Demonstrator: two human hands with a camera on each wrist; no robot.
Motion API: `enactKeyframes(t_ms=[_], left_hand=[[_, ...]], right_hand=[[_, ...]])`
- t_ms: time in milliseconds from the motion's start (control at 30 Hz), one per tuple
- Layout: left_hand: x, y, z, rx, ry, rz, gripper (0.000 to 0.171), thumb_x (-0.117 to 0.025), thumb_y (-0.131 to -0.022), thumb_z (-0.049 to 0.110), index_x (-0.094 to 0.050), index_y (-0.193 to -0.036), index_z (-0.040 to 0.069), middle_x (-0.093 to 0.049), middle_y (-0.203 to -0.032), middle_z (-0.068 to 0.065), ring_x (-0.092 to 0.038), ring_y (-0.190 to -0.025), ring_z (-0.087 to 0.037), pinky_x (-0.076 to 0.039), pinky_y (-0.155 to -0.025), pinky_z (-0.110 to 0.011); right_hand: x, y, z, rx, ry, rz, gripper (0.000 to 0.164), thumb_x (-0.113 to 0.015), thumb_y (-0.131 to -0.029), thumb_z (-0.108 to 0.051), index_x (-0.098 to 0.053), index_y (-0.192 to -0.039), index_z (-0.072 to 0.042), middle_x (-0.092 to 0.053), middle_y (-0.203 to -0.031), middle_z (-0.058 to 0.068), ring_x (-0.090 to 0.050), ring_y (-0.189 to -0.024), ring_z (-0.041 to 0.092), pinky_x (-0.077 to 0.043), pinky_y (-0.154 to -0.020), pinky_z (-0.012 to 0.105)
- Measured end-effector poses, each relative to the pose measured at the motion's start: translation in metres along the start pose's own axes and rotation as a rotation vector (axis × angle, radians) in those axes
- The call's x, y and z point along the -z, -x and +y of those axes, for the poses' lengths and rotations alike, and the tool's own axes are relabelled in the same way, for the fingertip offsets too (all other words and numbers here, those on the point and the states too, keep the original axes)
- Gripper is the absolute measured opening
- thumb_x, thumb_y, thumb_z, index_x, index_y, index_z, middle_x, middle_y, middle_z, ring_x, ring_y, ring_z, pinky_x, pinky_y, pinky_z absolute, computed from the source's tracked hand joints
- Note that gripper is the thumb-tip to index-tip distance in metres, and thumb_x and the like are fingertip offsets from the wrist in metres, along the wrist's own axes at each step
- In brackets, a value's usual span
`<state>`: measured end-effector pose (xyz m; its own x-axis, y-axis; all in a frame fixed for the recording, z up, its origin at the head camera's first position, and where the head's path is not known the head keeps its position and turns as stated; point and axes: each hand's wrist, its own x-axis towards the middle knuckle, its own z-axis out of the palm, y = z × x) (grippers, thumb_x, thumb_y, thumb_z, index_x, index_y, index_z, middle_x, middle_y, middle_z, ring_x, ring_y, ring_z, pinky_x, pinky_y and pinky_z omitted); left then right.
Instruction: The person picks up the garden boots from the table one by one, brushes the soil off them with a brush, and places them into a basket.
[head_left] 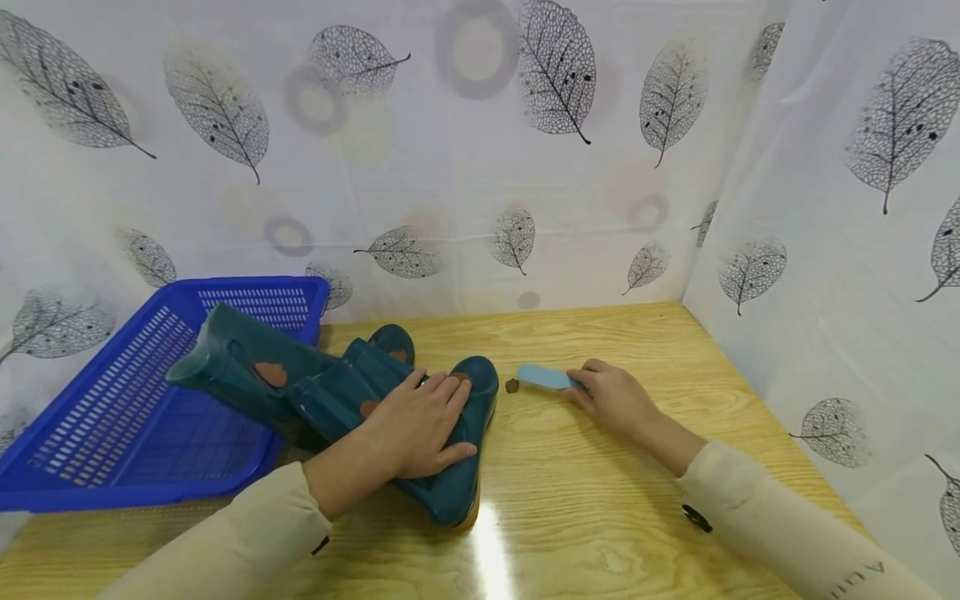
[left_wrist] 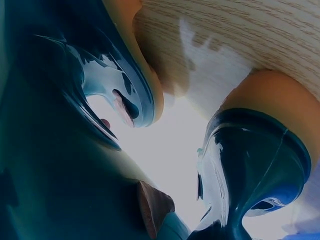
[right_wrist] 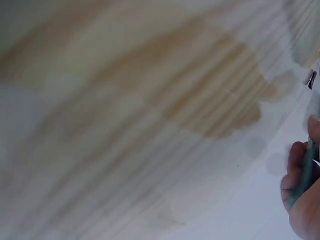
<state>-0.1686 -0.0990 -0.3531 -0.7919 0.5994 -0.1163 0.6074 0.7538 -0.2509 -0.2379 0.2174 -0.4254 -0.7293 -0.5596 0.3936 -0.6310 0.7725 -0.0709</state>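
In the head view a pair of dark teal rubber boots with brown patches lies on the wooden table. My left hand [head_left: 416,421] rests across the near boot [head_left: 442,492], fingers toward its toe, thumb extended toward the heel. The far boot's toe [head_left: 392,340] shows behind. In the left wrist view, glossy boot surfaces [left_wrist: 260,165] and orange-tan sole edges fill much of the frame. My right hand [head_left: 611,396] pinches one end of a light-blue flat strip [head_left: 543,377] close over the table; its exact kind I cannot tell. A small brown piece [head_left: 512,386] lies by the strip's tip.
A blue plastic basket [head_left: 146,492] with slotted sides stands at the left, and a boot shaft [head_left: 240,333] lies over its right side. White curtains [head_left: 450,167] printed with dark leaves hang behind the table [head_left: 585,517] and along its right side.
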Motion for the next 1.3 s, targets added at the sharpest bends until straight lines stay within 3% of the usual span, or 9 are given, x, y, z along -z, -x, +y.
enactKeyframes(t_ms=[233,500,633,800,1300], left_hand=[[0.002,0.000,0.001,0.000,-0.001,0.000,0.085,-0.038,-0.097,0.069,-0.035,-0.154,0.007,-0.042,-0.155,-0.010,-0.040,-0.143,-0.028,-0.030,-0.117,-0.050],[0.001,0.002,0.002,-0.002,0.016,0.013,0.084,-0.040,-0.097,0.068,-0.035,-0.154,0.006,-0.043,-0.154,-0.011,-0.041,-0.142,-0.028,-0.031,-0.117,-0.050],[0.000,0.002,0.002,-0.003,0.018,0.011,0.085,-0.039,-0.097,0.068,-0.035,-0.154,0.006,-0.042,-0.155,-0.011,-0.041,-0.142,-0.028,-0.031,-0.117,-0.050],[0.000,0.001,0.000,-0.009,0.003,0.014,0.085,-0.038,-0.097,0.069,-0.035,-0.154,0.006,-0.042,-0.155,-0.011,-0.041,-0.142,-0.028,-0.031,-0.117,-0.050],[0.000,0.002,0.000,-0.013,0.015,0.029,0.085,-0.040,-0.097,0.068,-0.036,-0.153,0.005,-0.043,-0.154,-0.011,-0.042,-0.141,-0.028,-0.031,-0.117,-0.051]], right_hand=[[-0.003,-0.006,-0.003,0.049,-0.006,0.120,0.031,-0.081,-0.083,-0.017,-0.074,-0.106,0.003,-0.067,-0.090,0.010,-0.065,-0.071,0.016,-0.055,-0.061,0.028],[-0.013,-0.022,-0.020,-0.050,-0.036,-0.016,0.031,-0.075,-0.089,-0.022,-0.073,-0.110,0.001,-0.067,-0.095,0.011,-0.067,-0.079,0.020,-0.057,-0.070,0.032],[-0.013,-0.021,-0.021,-0.054,-0.045,-0.051,0.032,-0.074,-0.090,-0.024,-0.074,-0.113,-0.001,-0.067,-0.094,0.009,-0.066,-0.078,0.019,-0.057,-0.071,0.033],[-0.010,-0.017,-0.019,-0.025,-0.068,-0.044,0.035,-0.075,-0.089,-0.025,-0.073,-0.113,0.000,-0.067,-0.092,0.007,-0.064,-0.075,0.016,-0.055,-0.068,0.030],[-0.007,-0.004,-0.009,0.169,-0.135,0.063,0.032,-0.083,-0.081,-0.019,-0.077,-0.104,0.001,-0.068,-0.086,0.003,-0.055,-0.065,0.005,-0.048,-0.058,0.019]])
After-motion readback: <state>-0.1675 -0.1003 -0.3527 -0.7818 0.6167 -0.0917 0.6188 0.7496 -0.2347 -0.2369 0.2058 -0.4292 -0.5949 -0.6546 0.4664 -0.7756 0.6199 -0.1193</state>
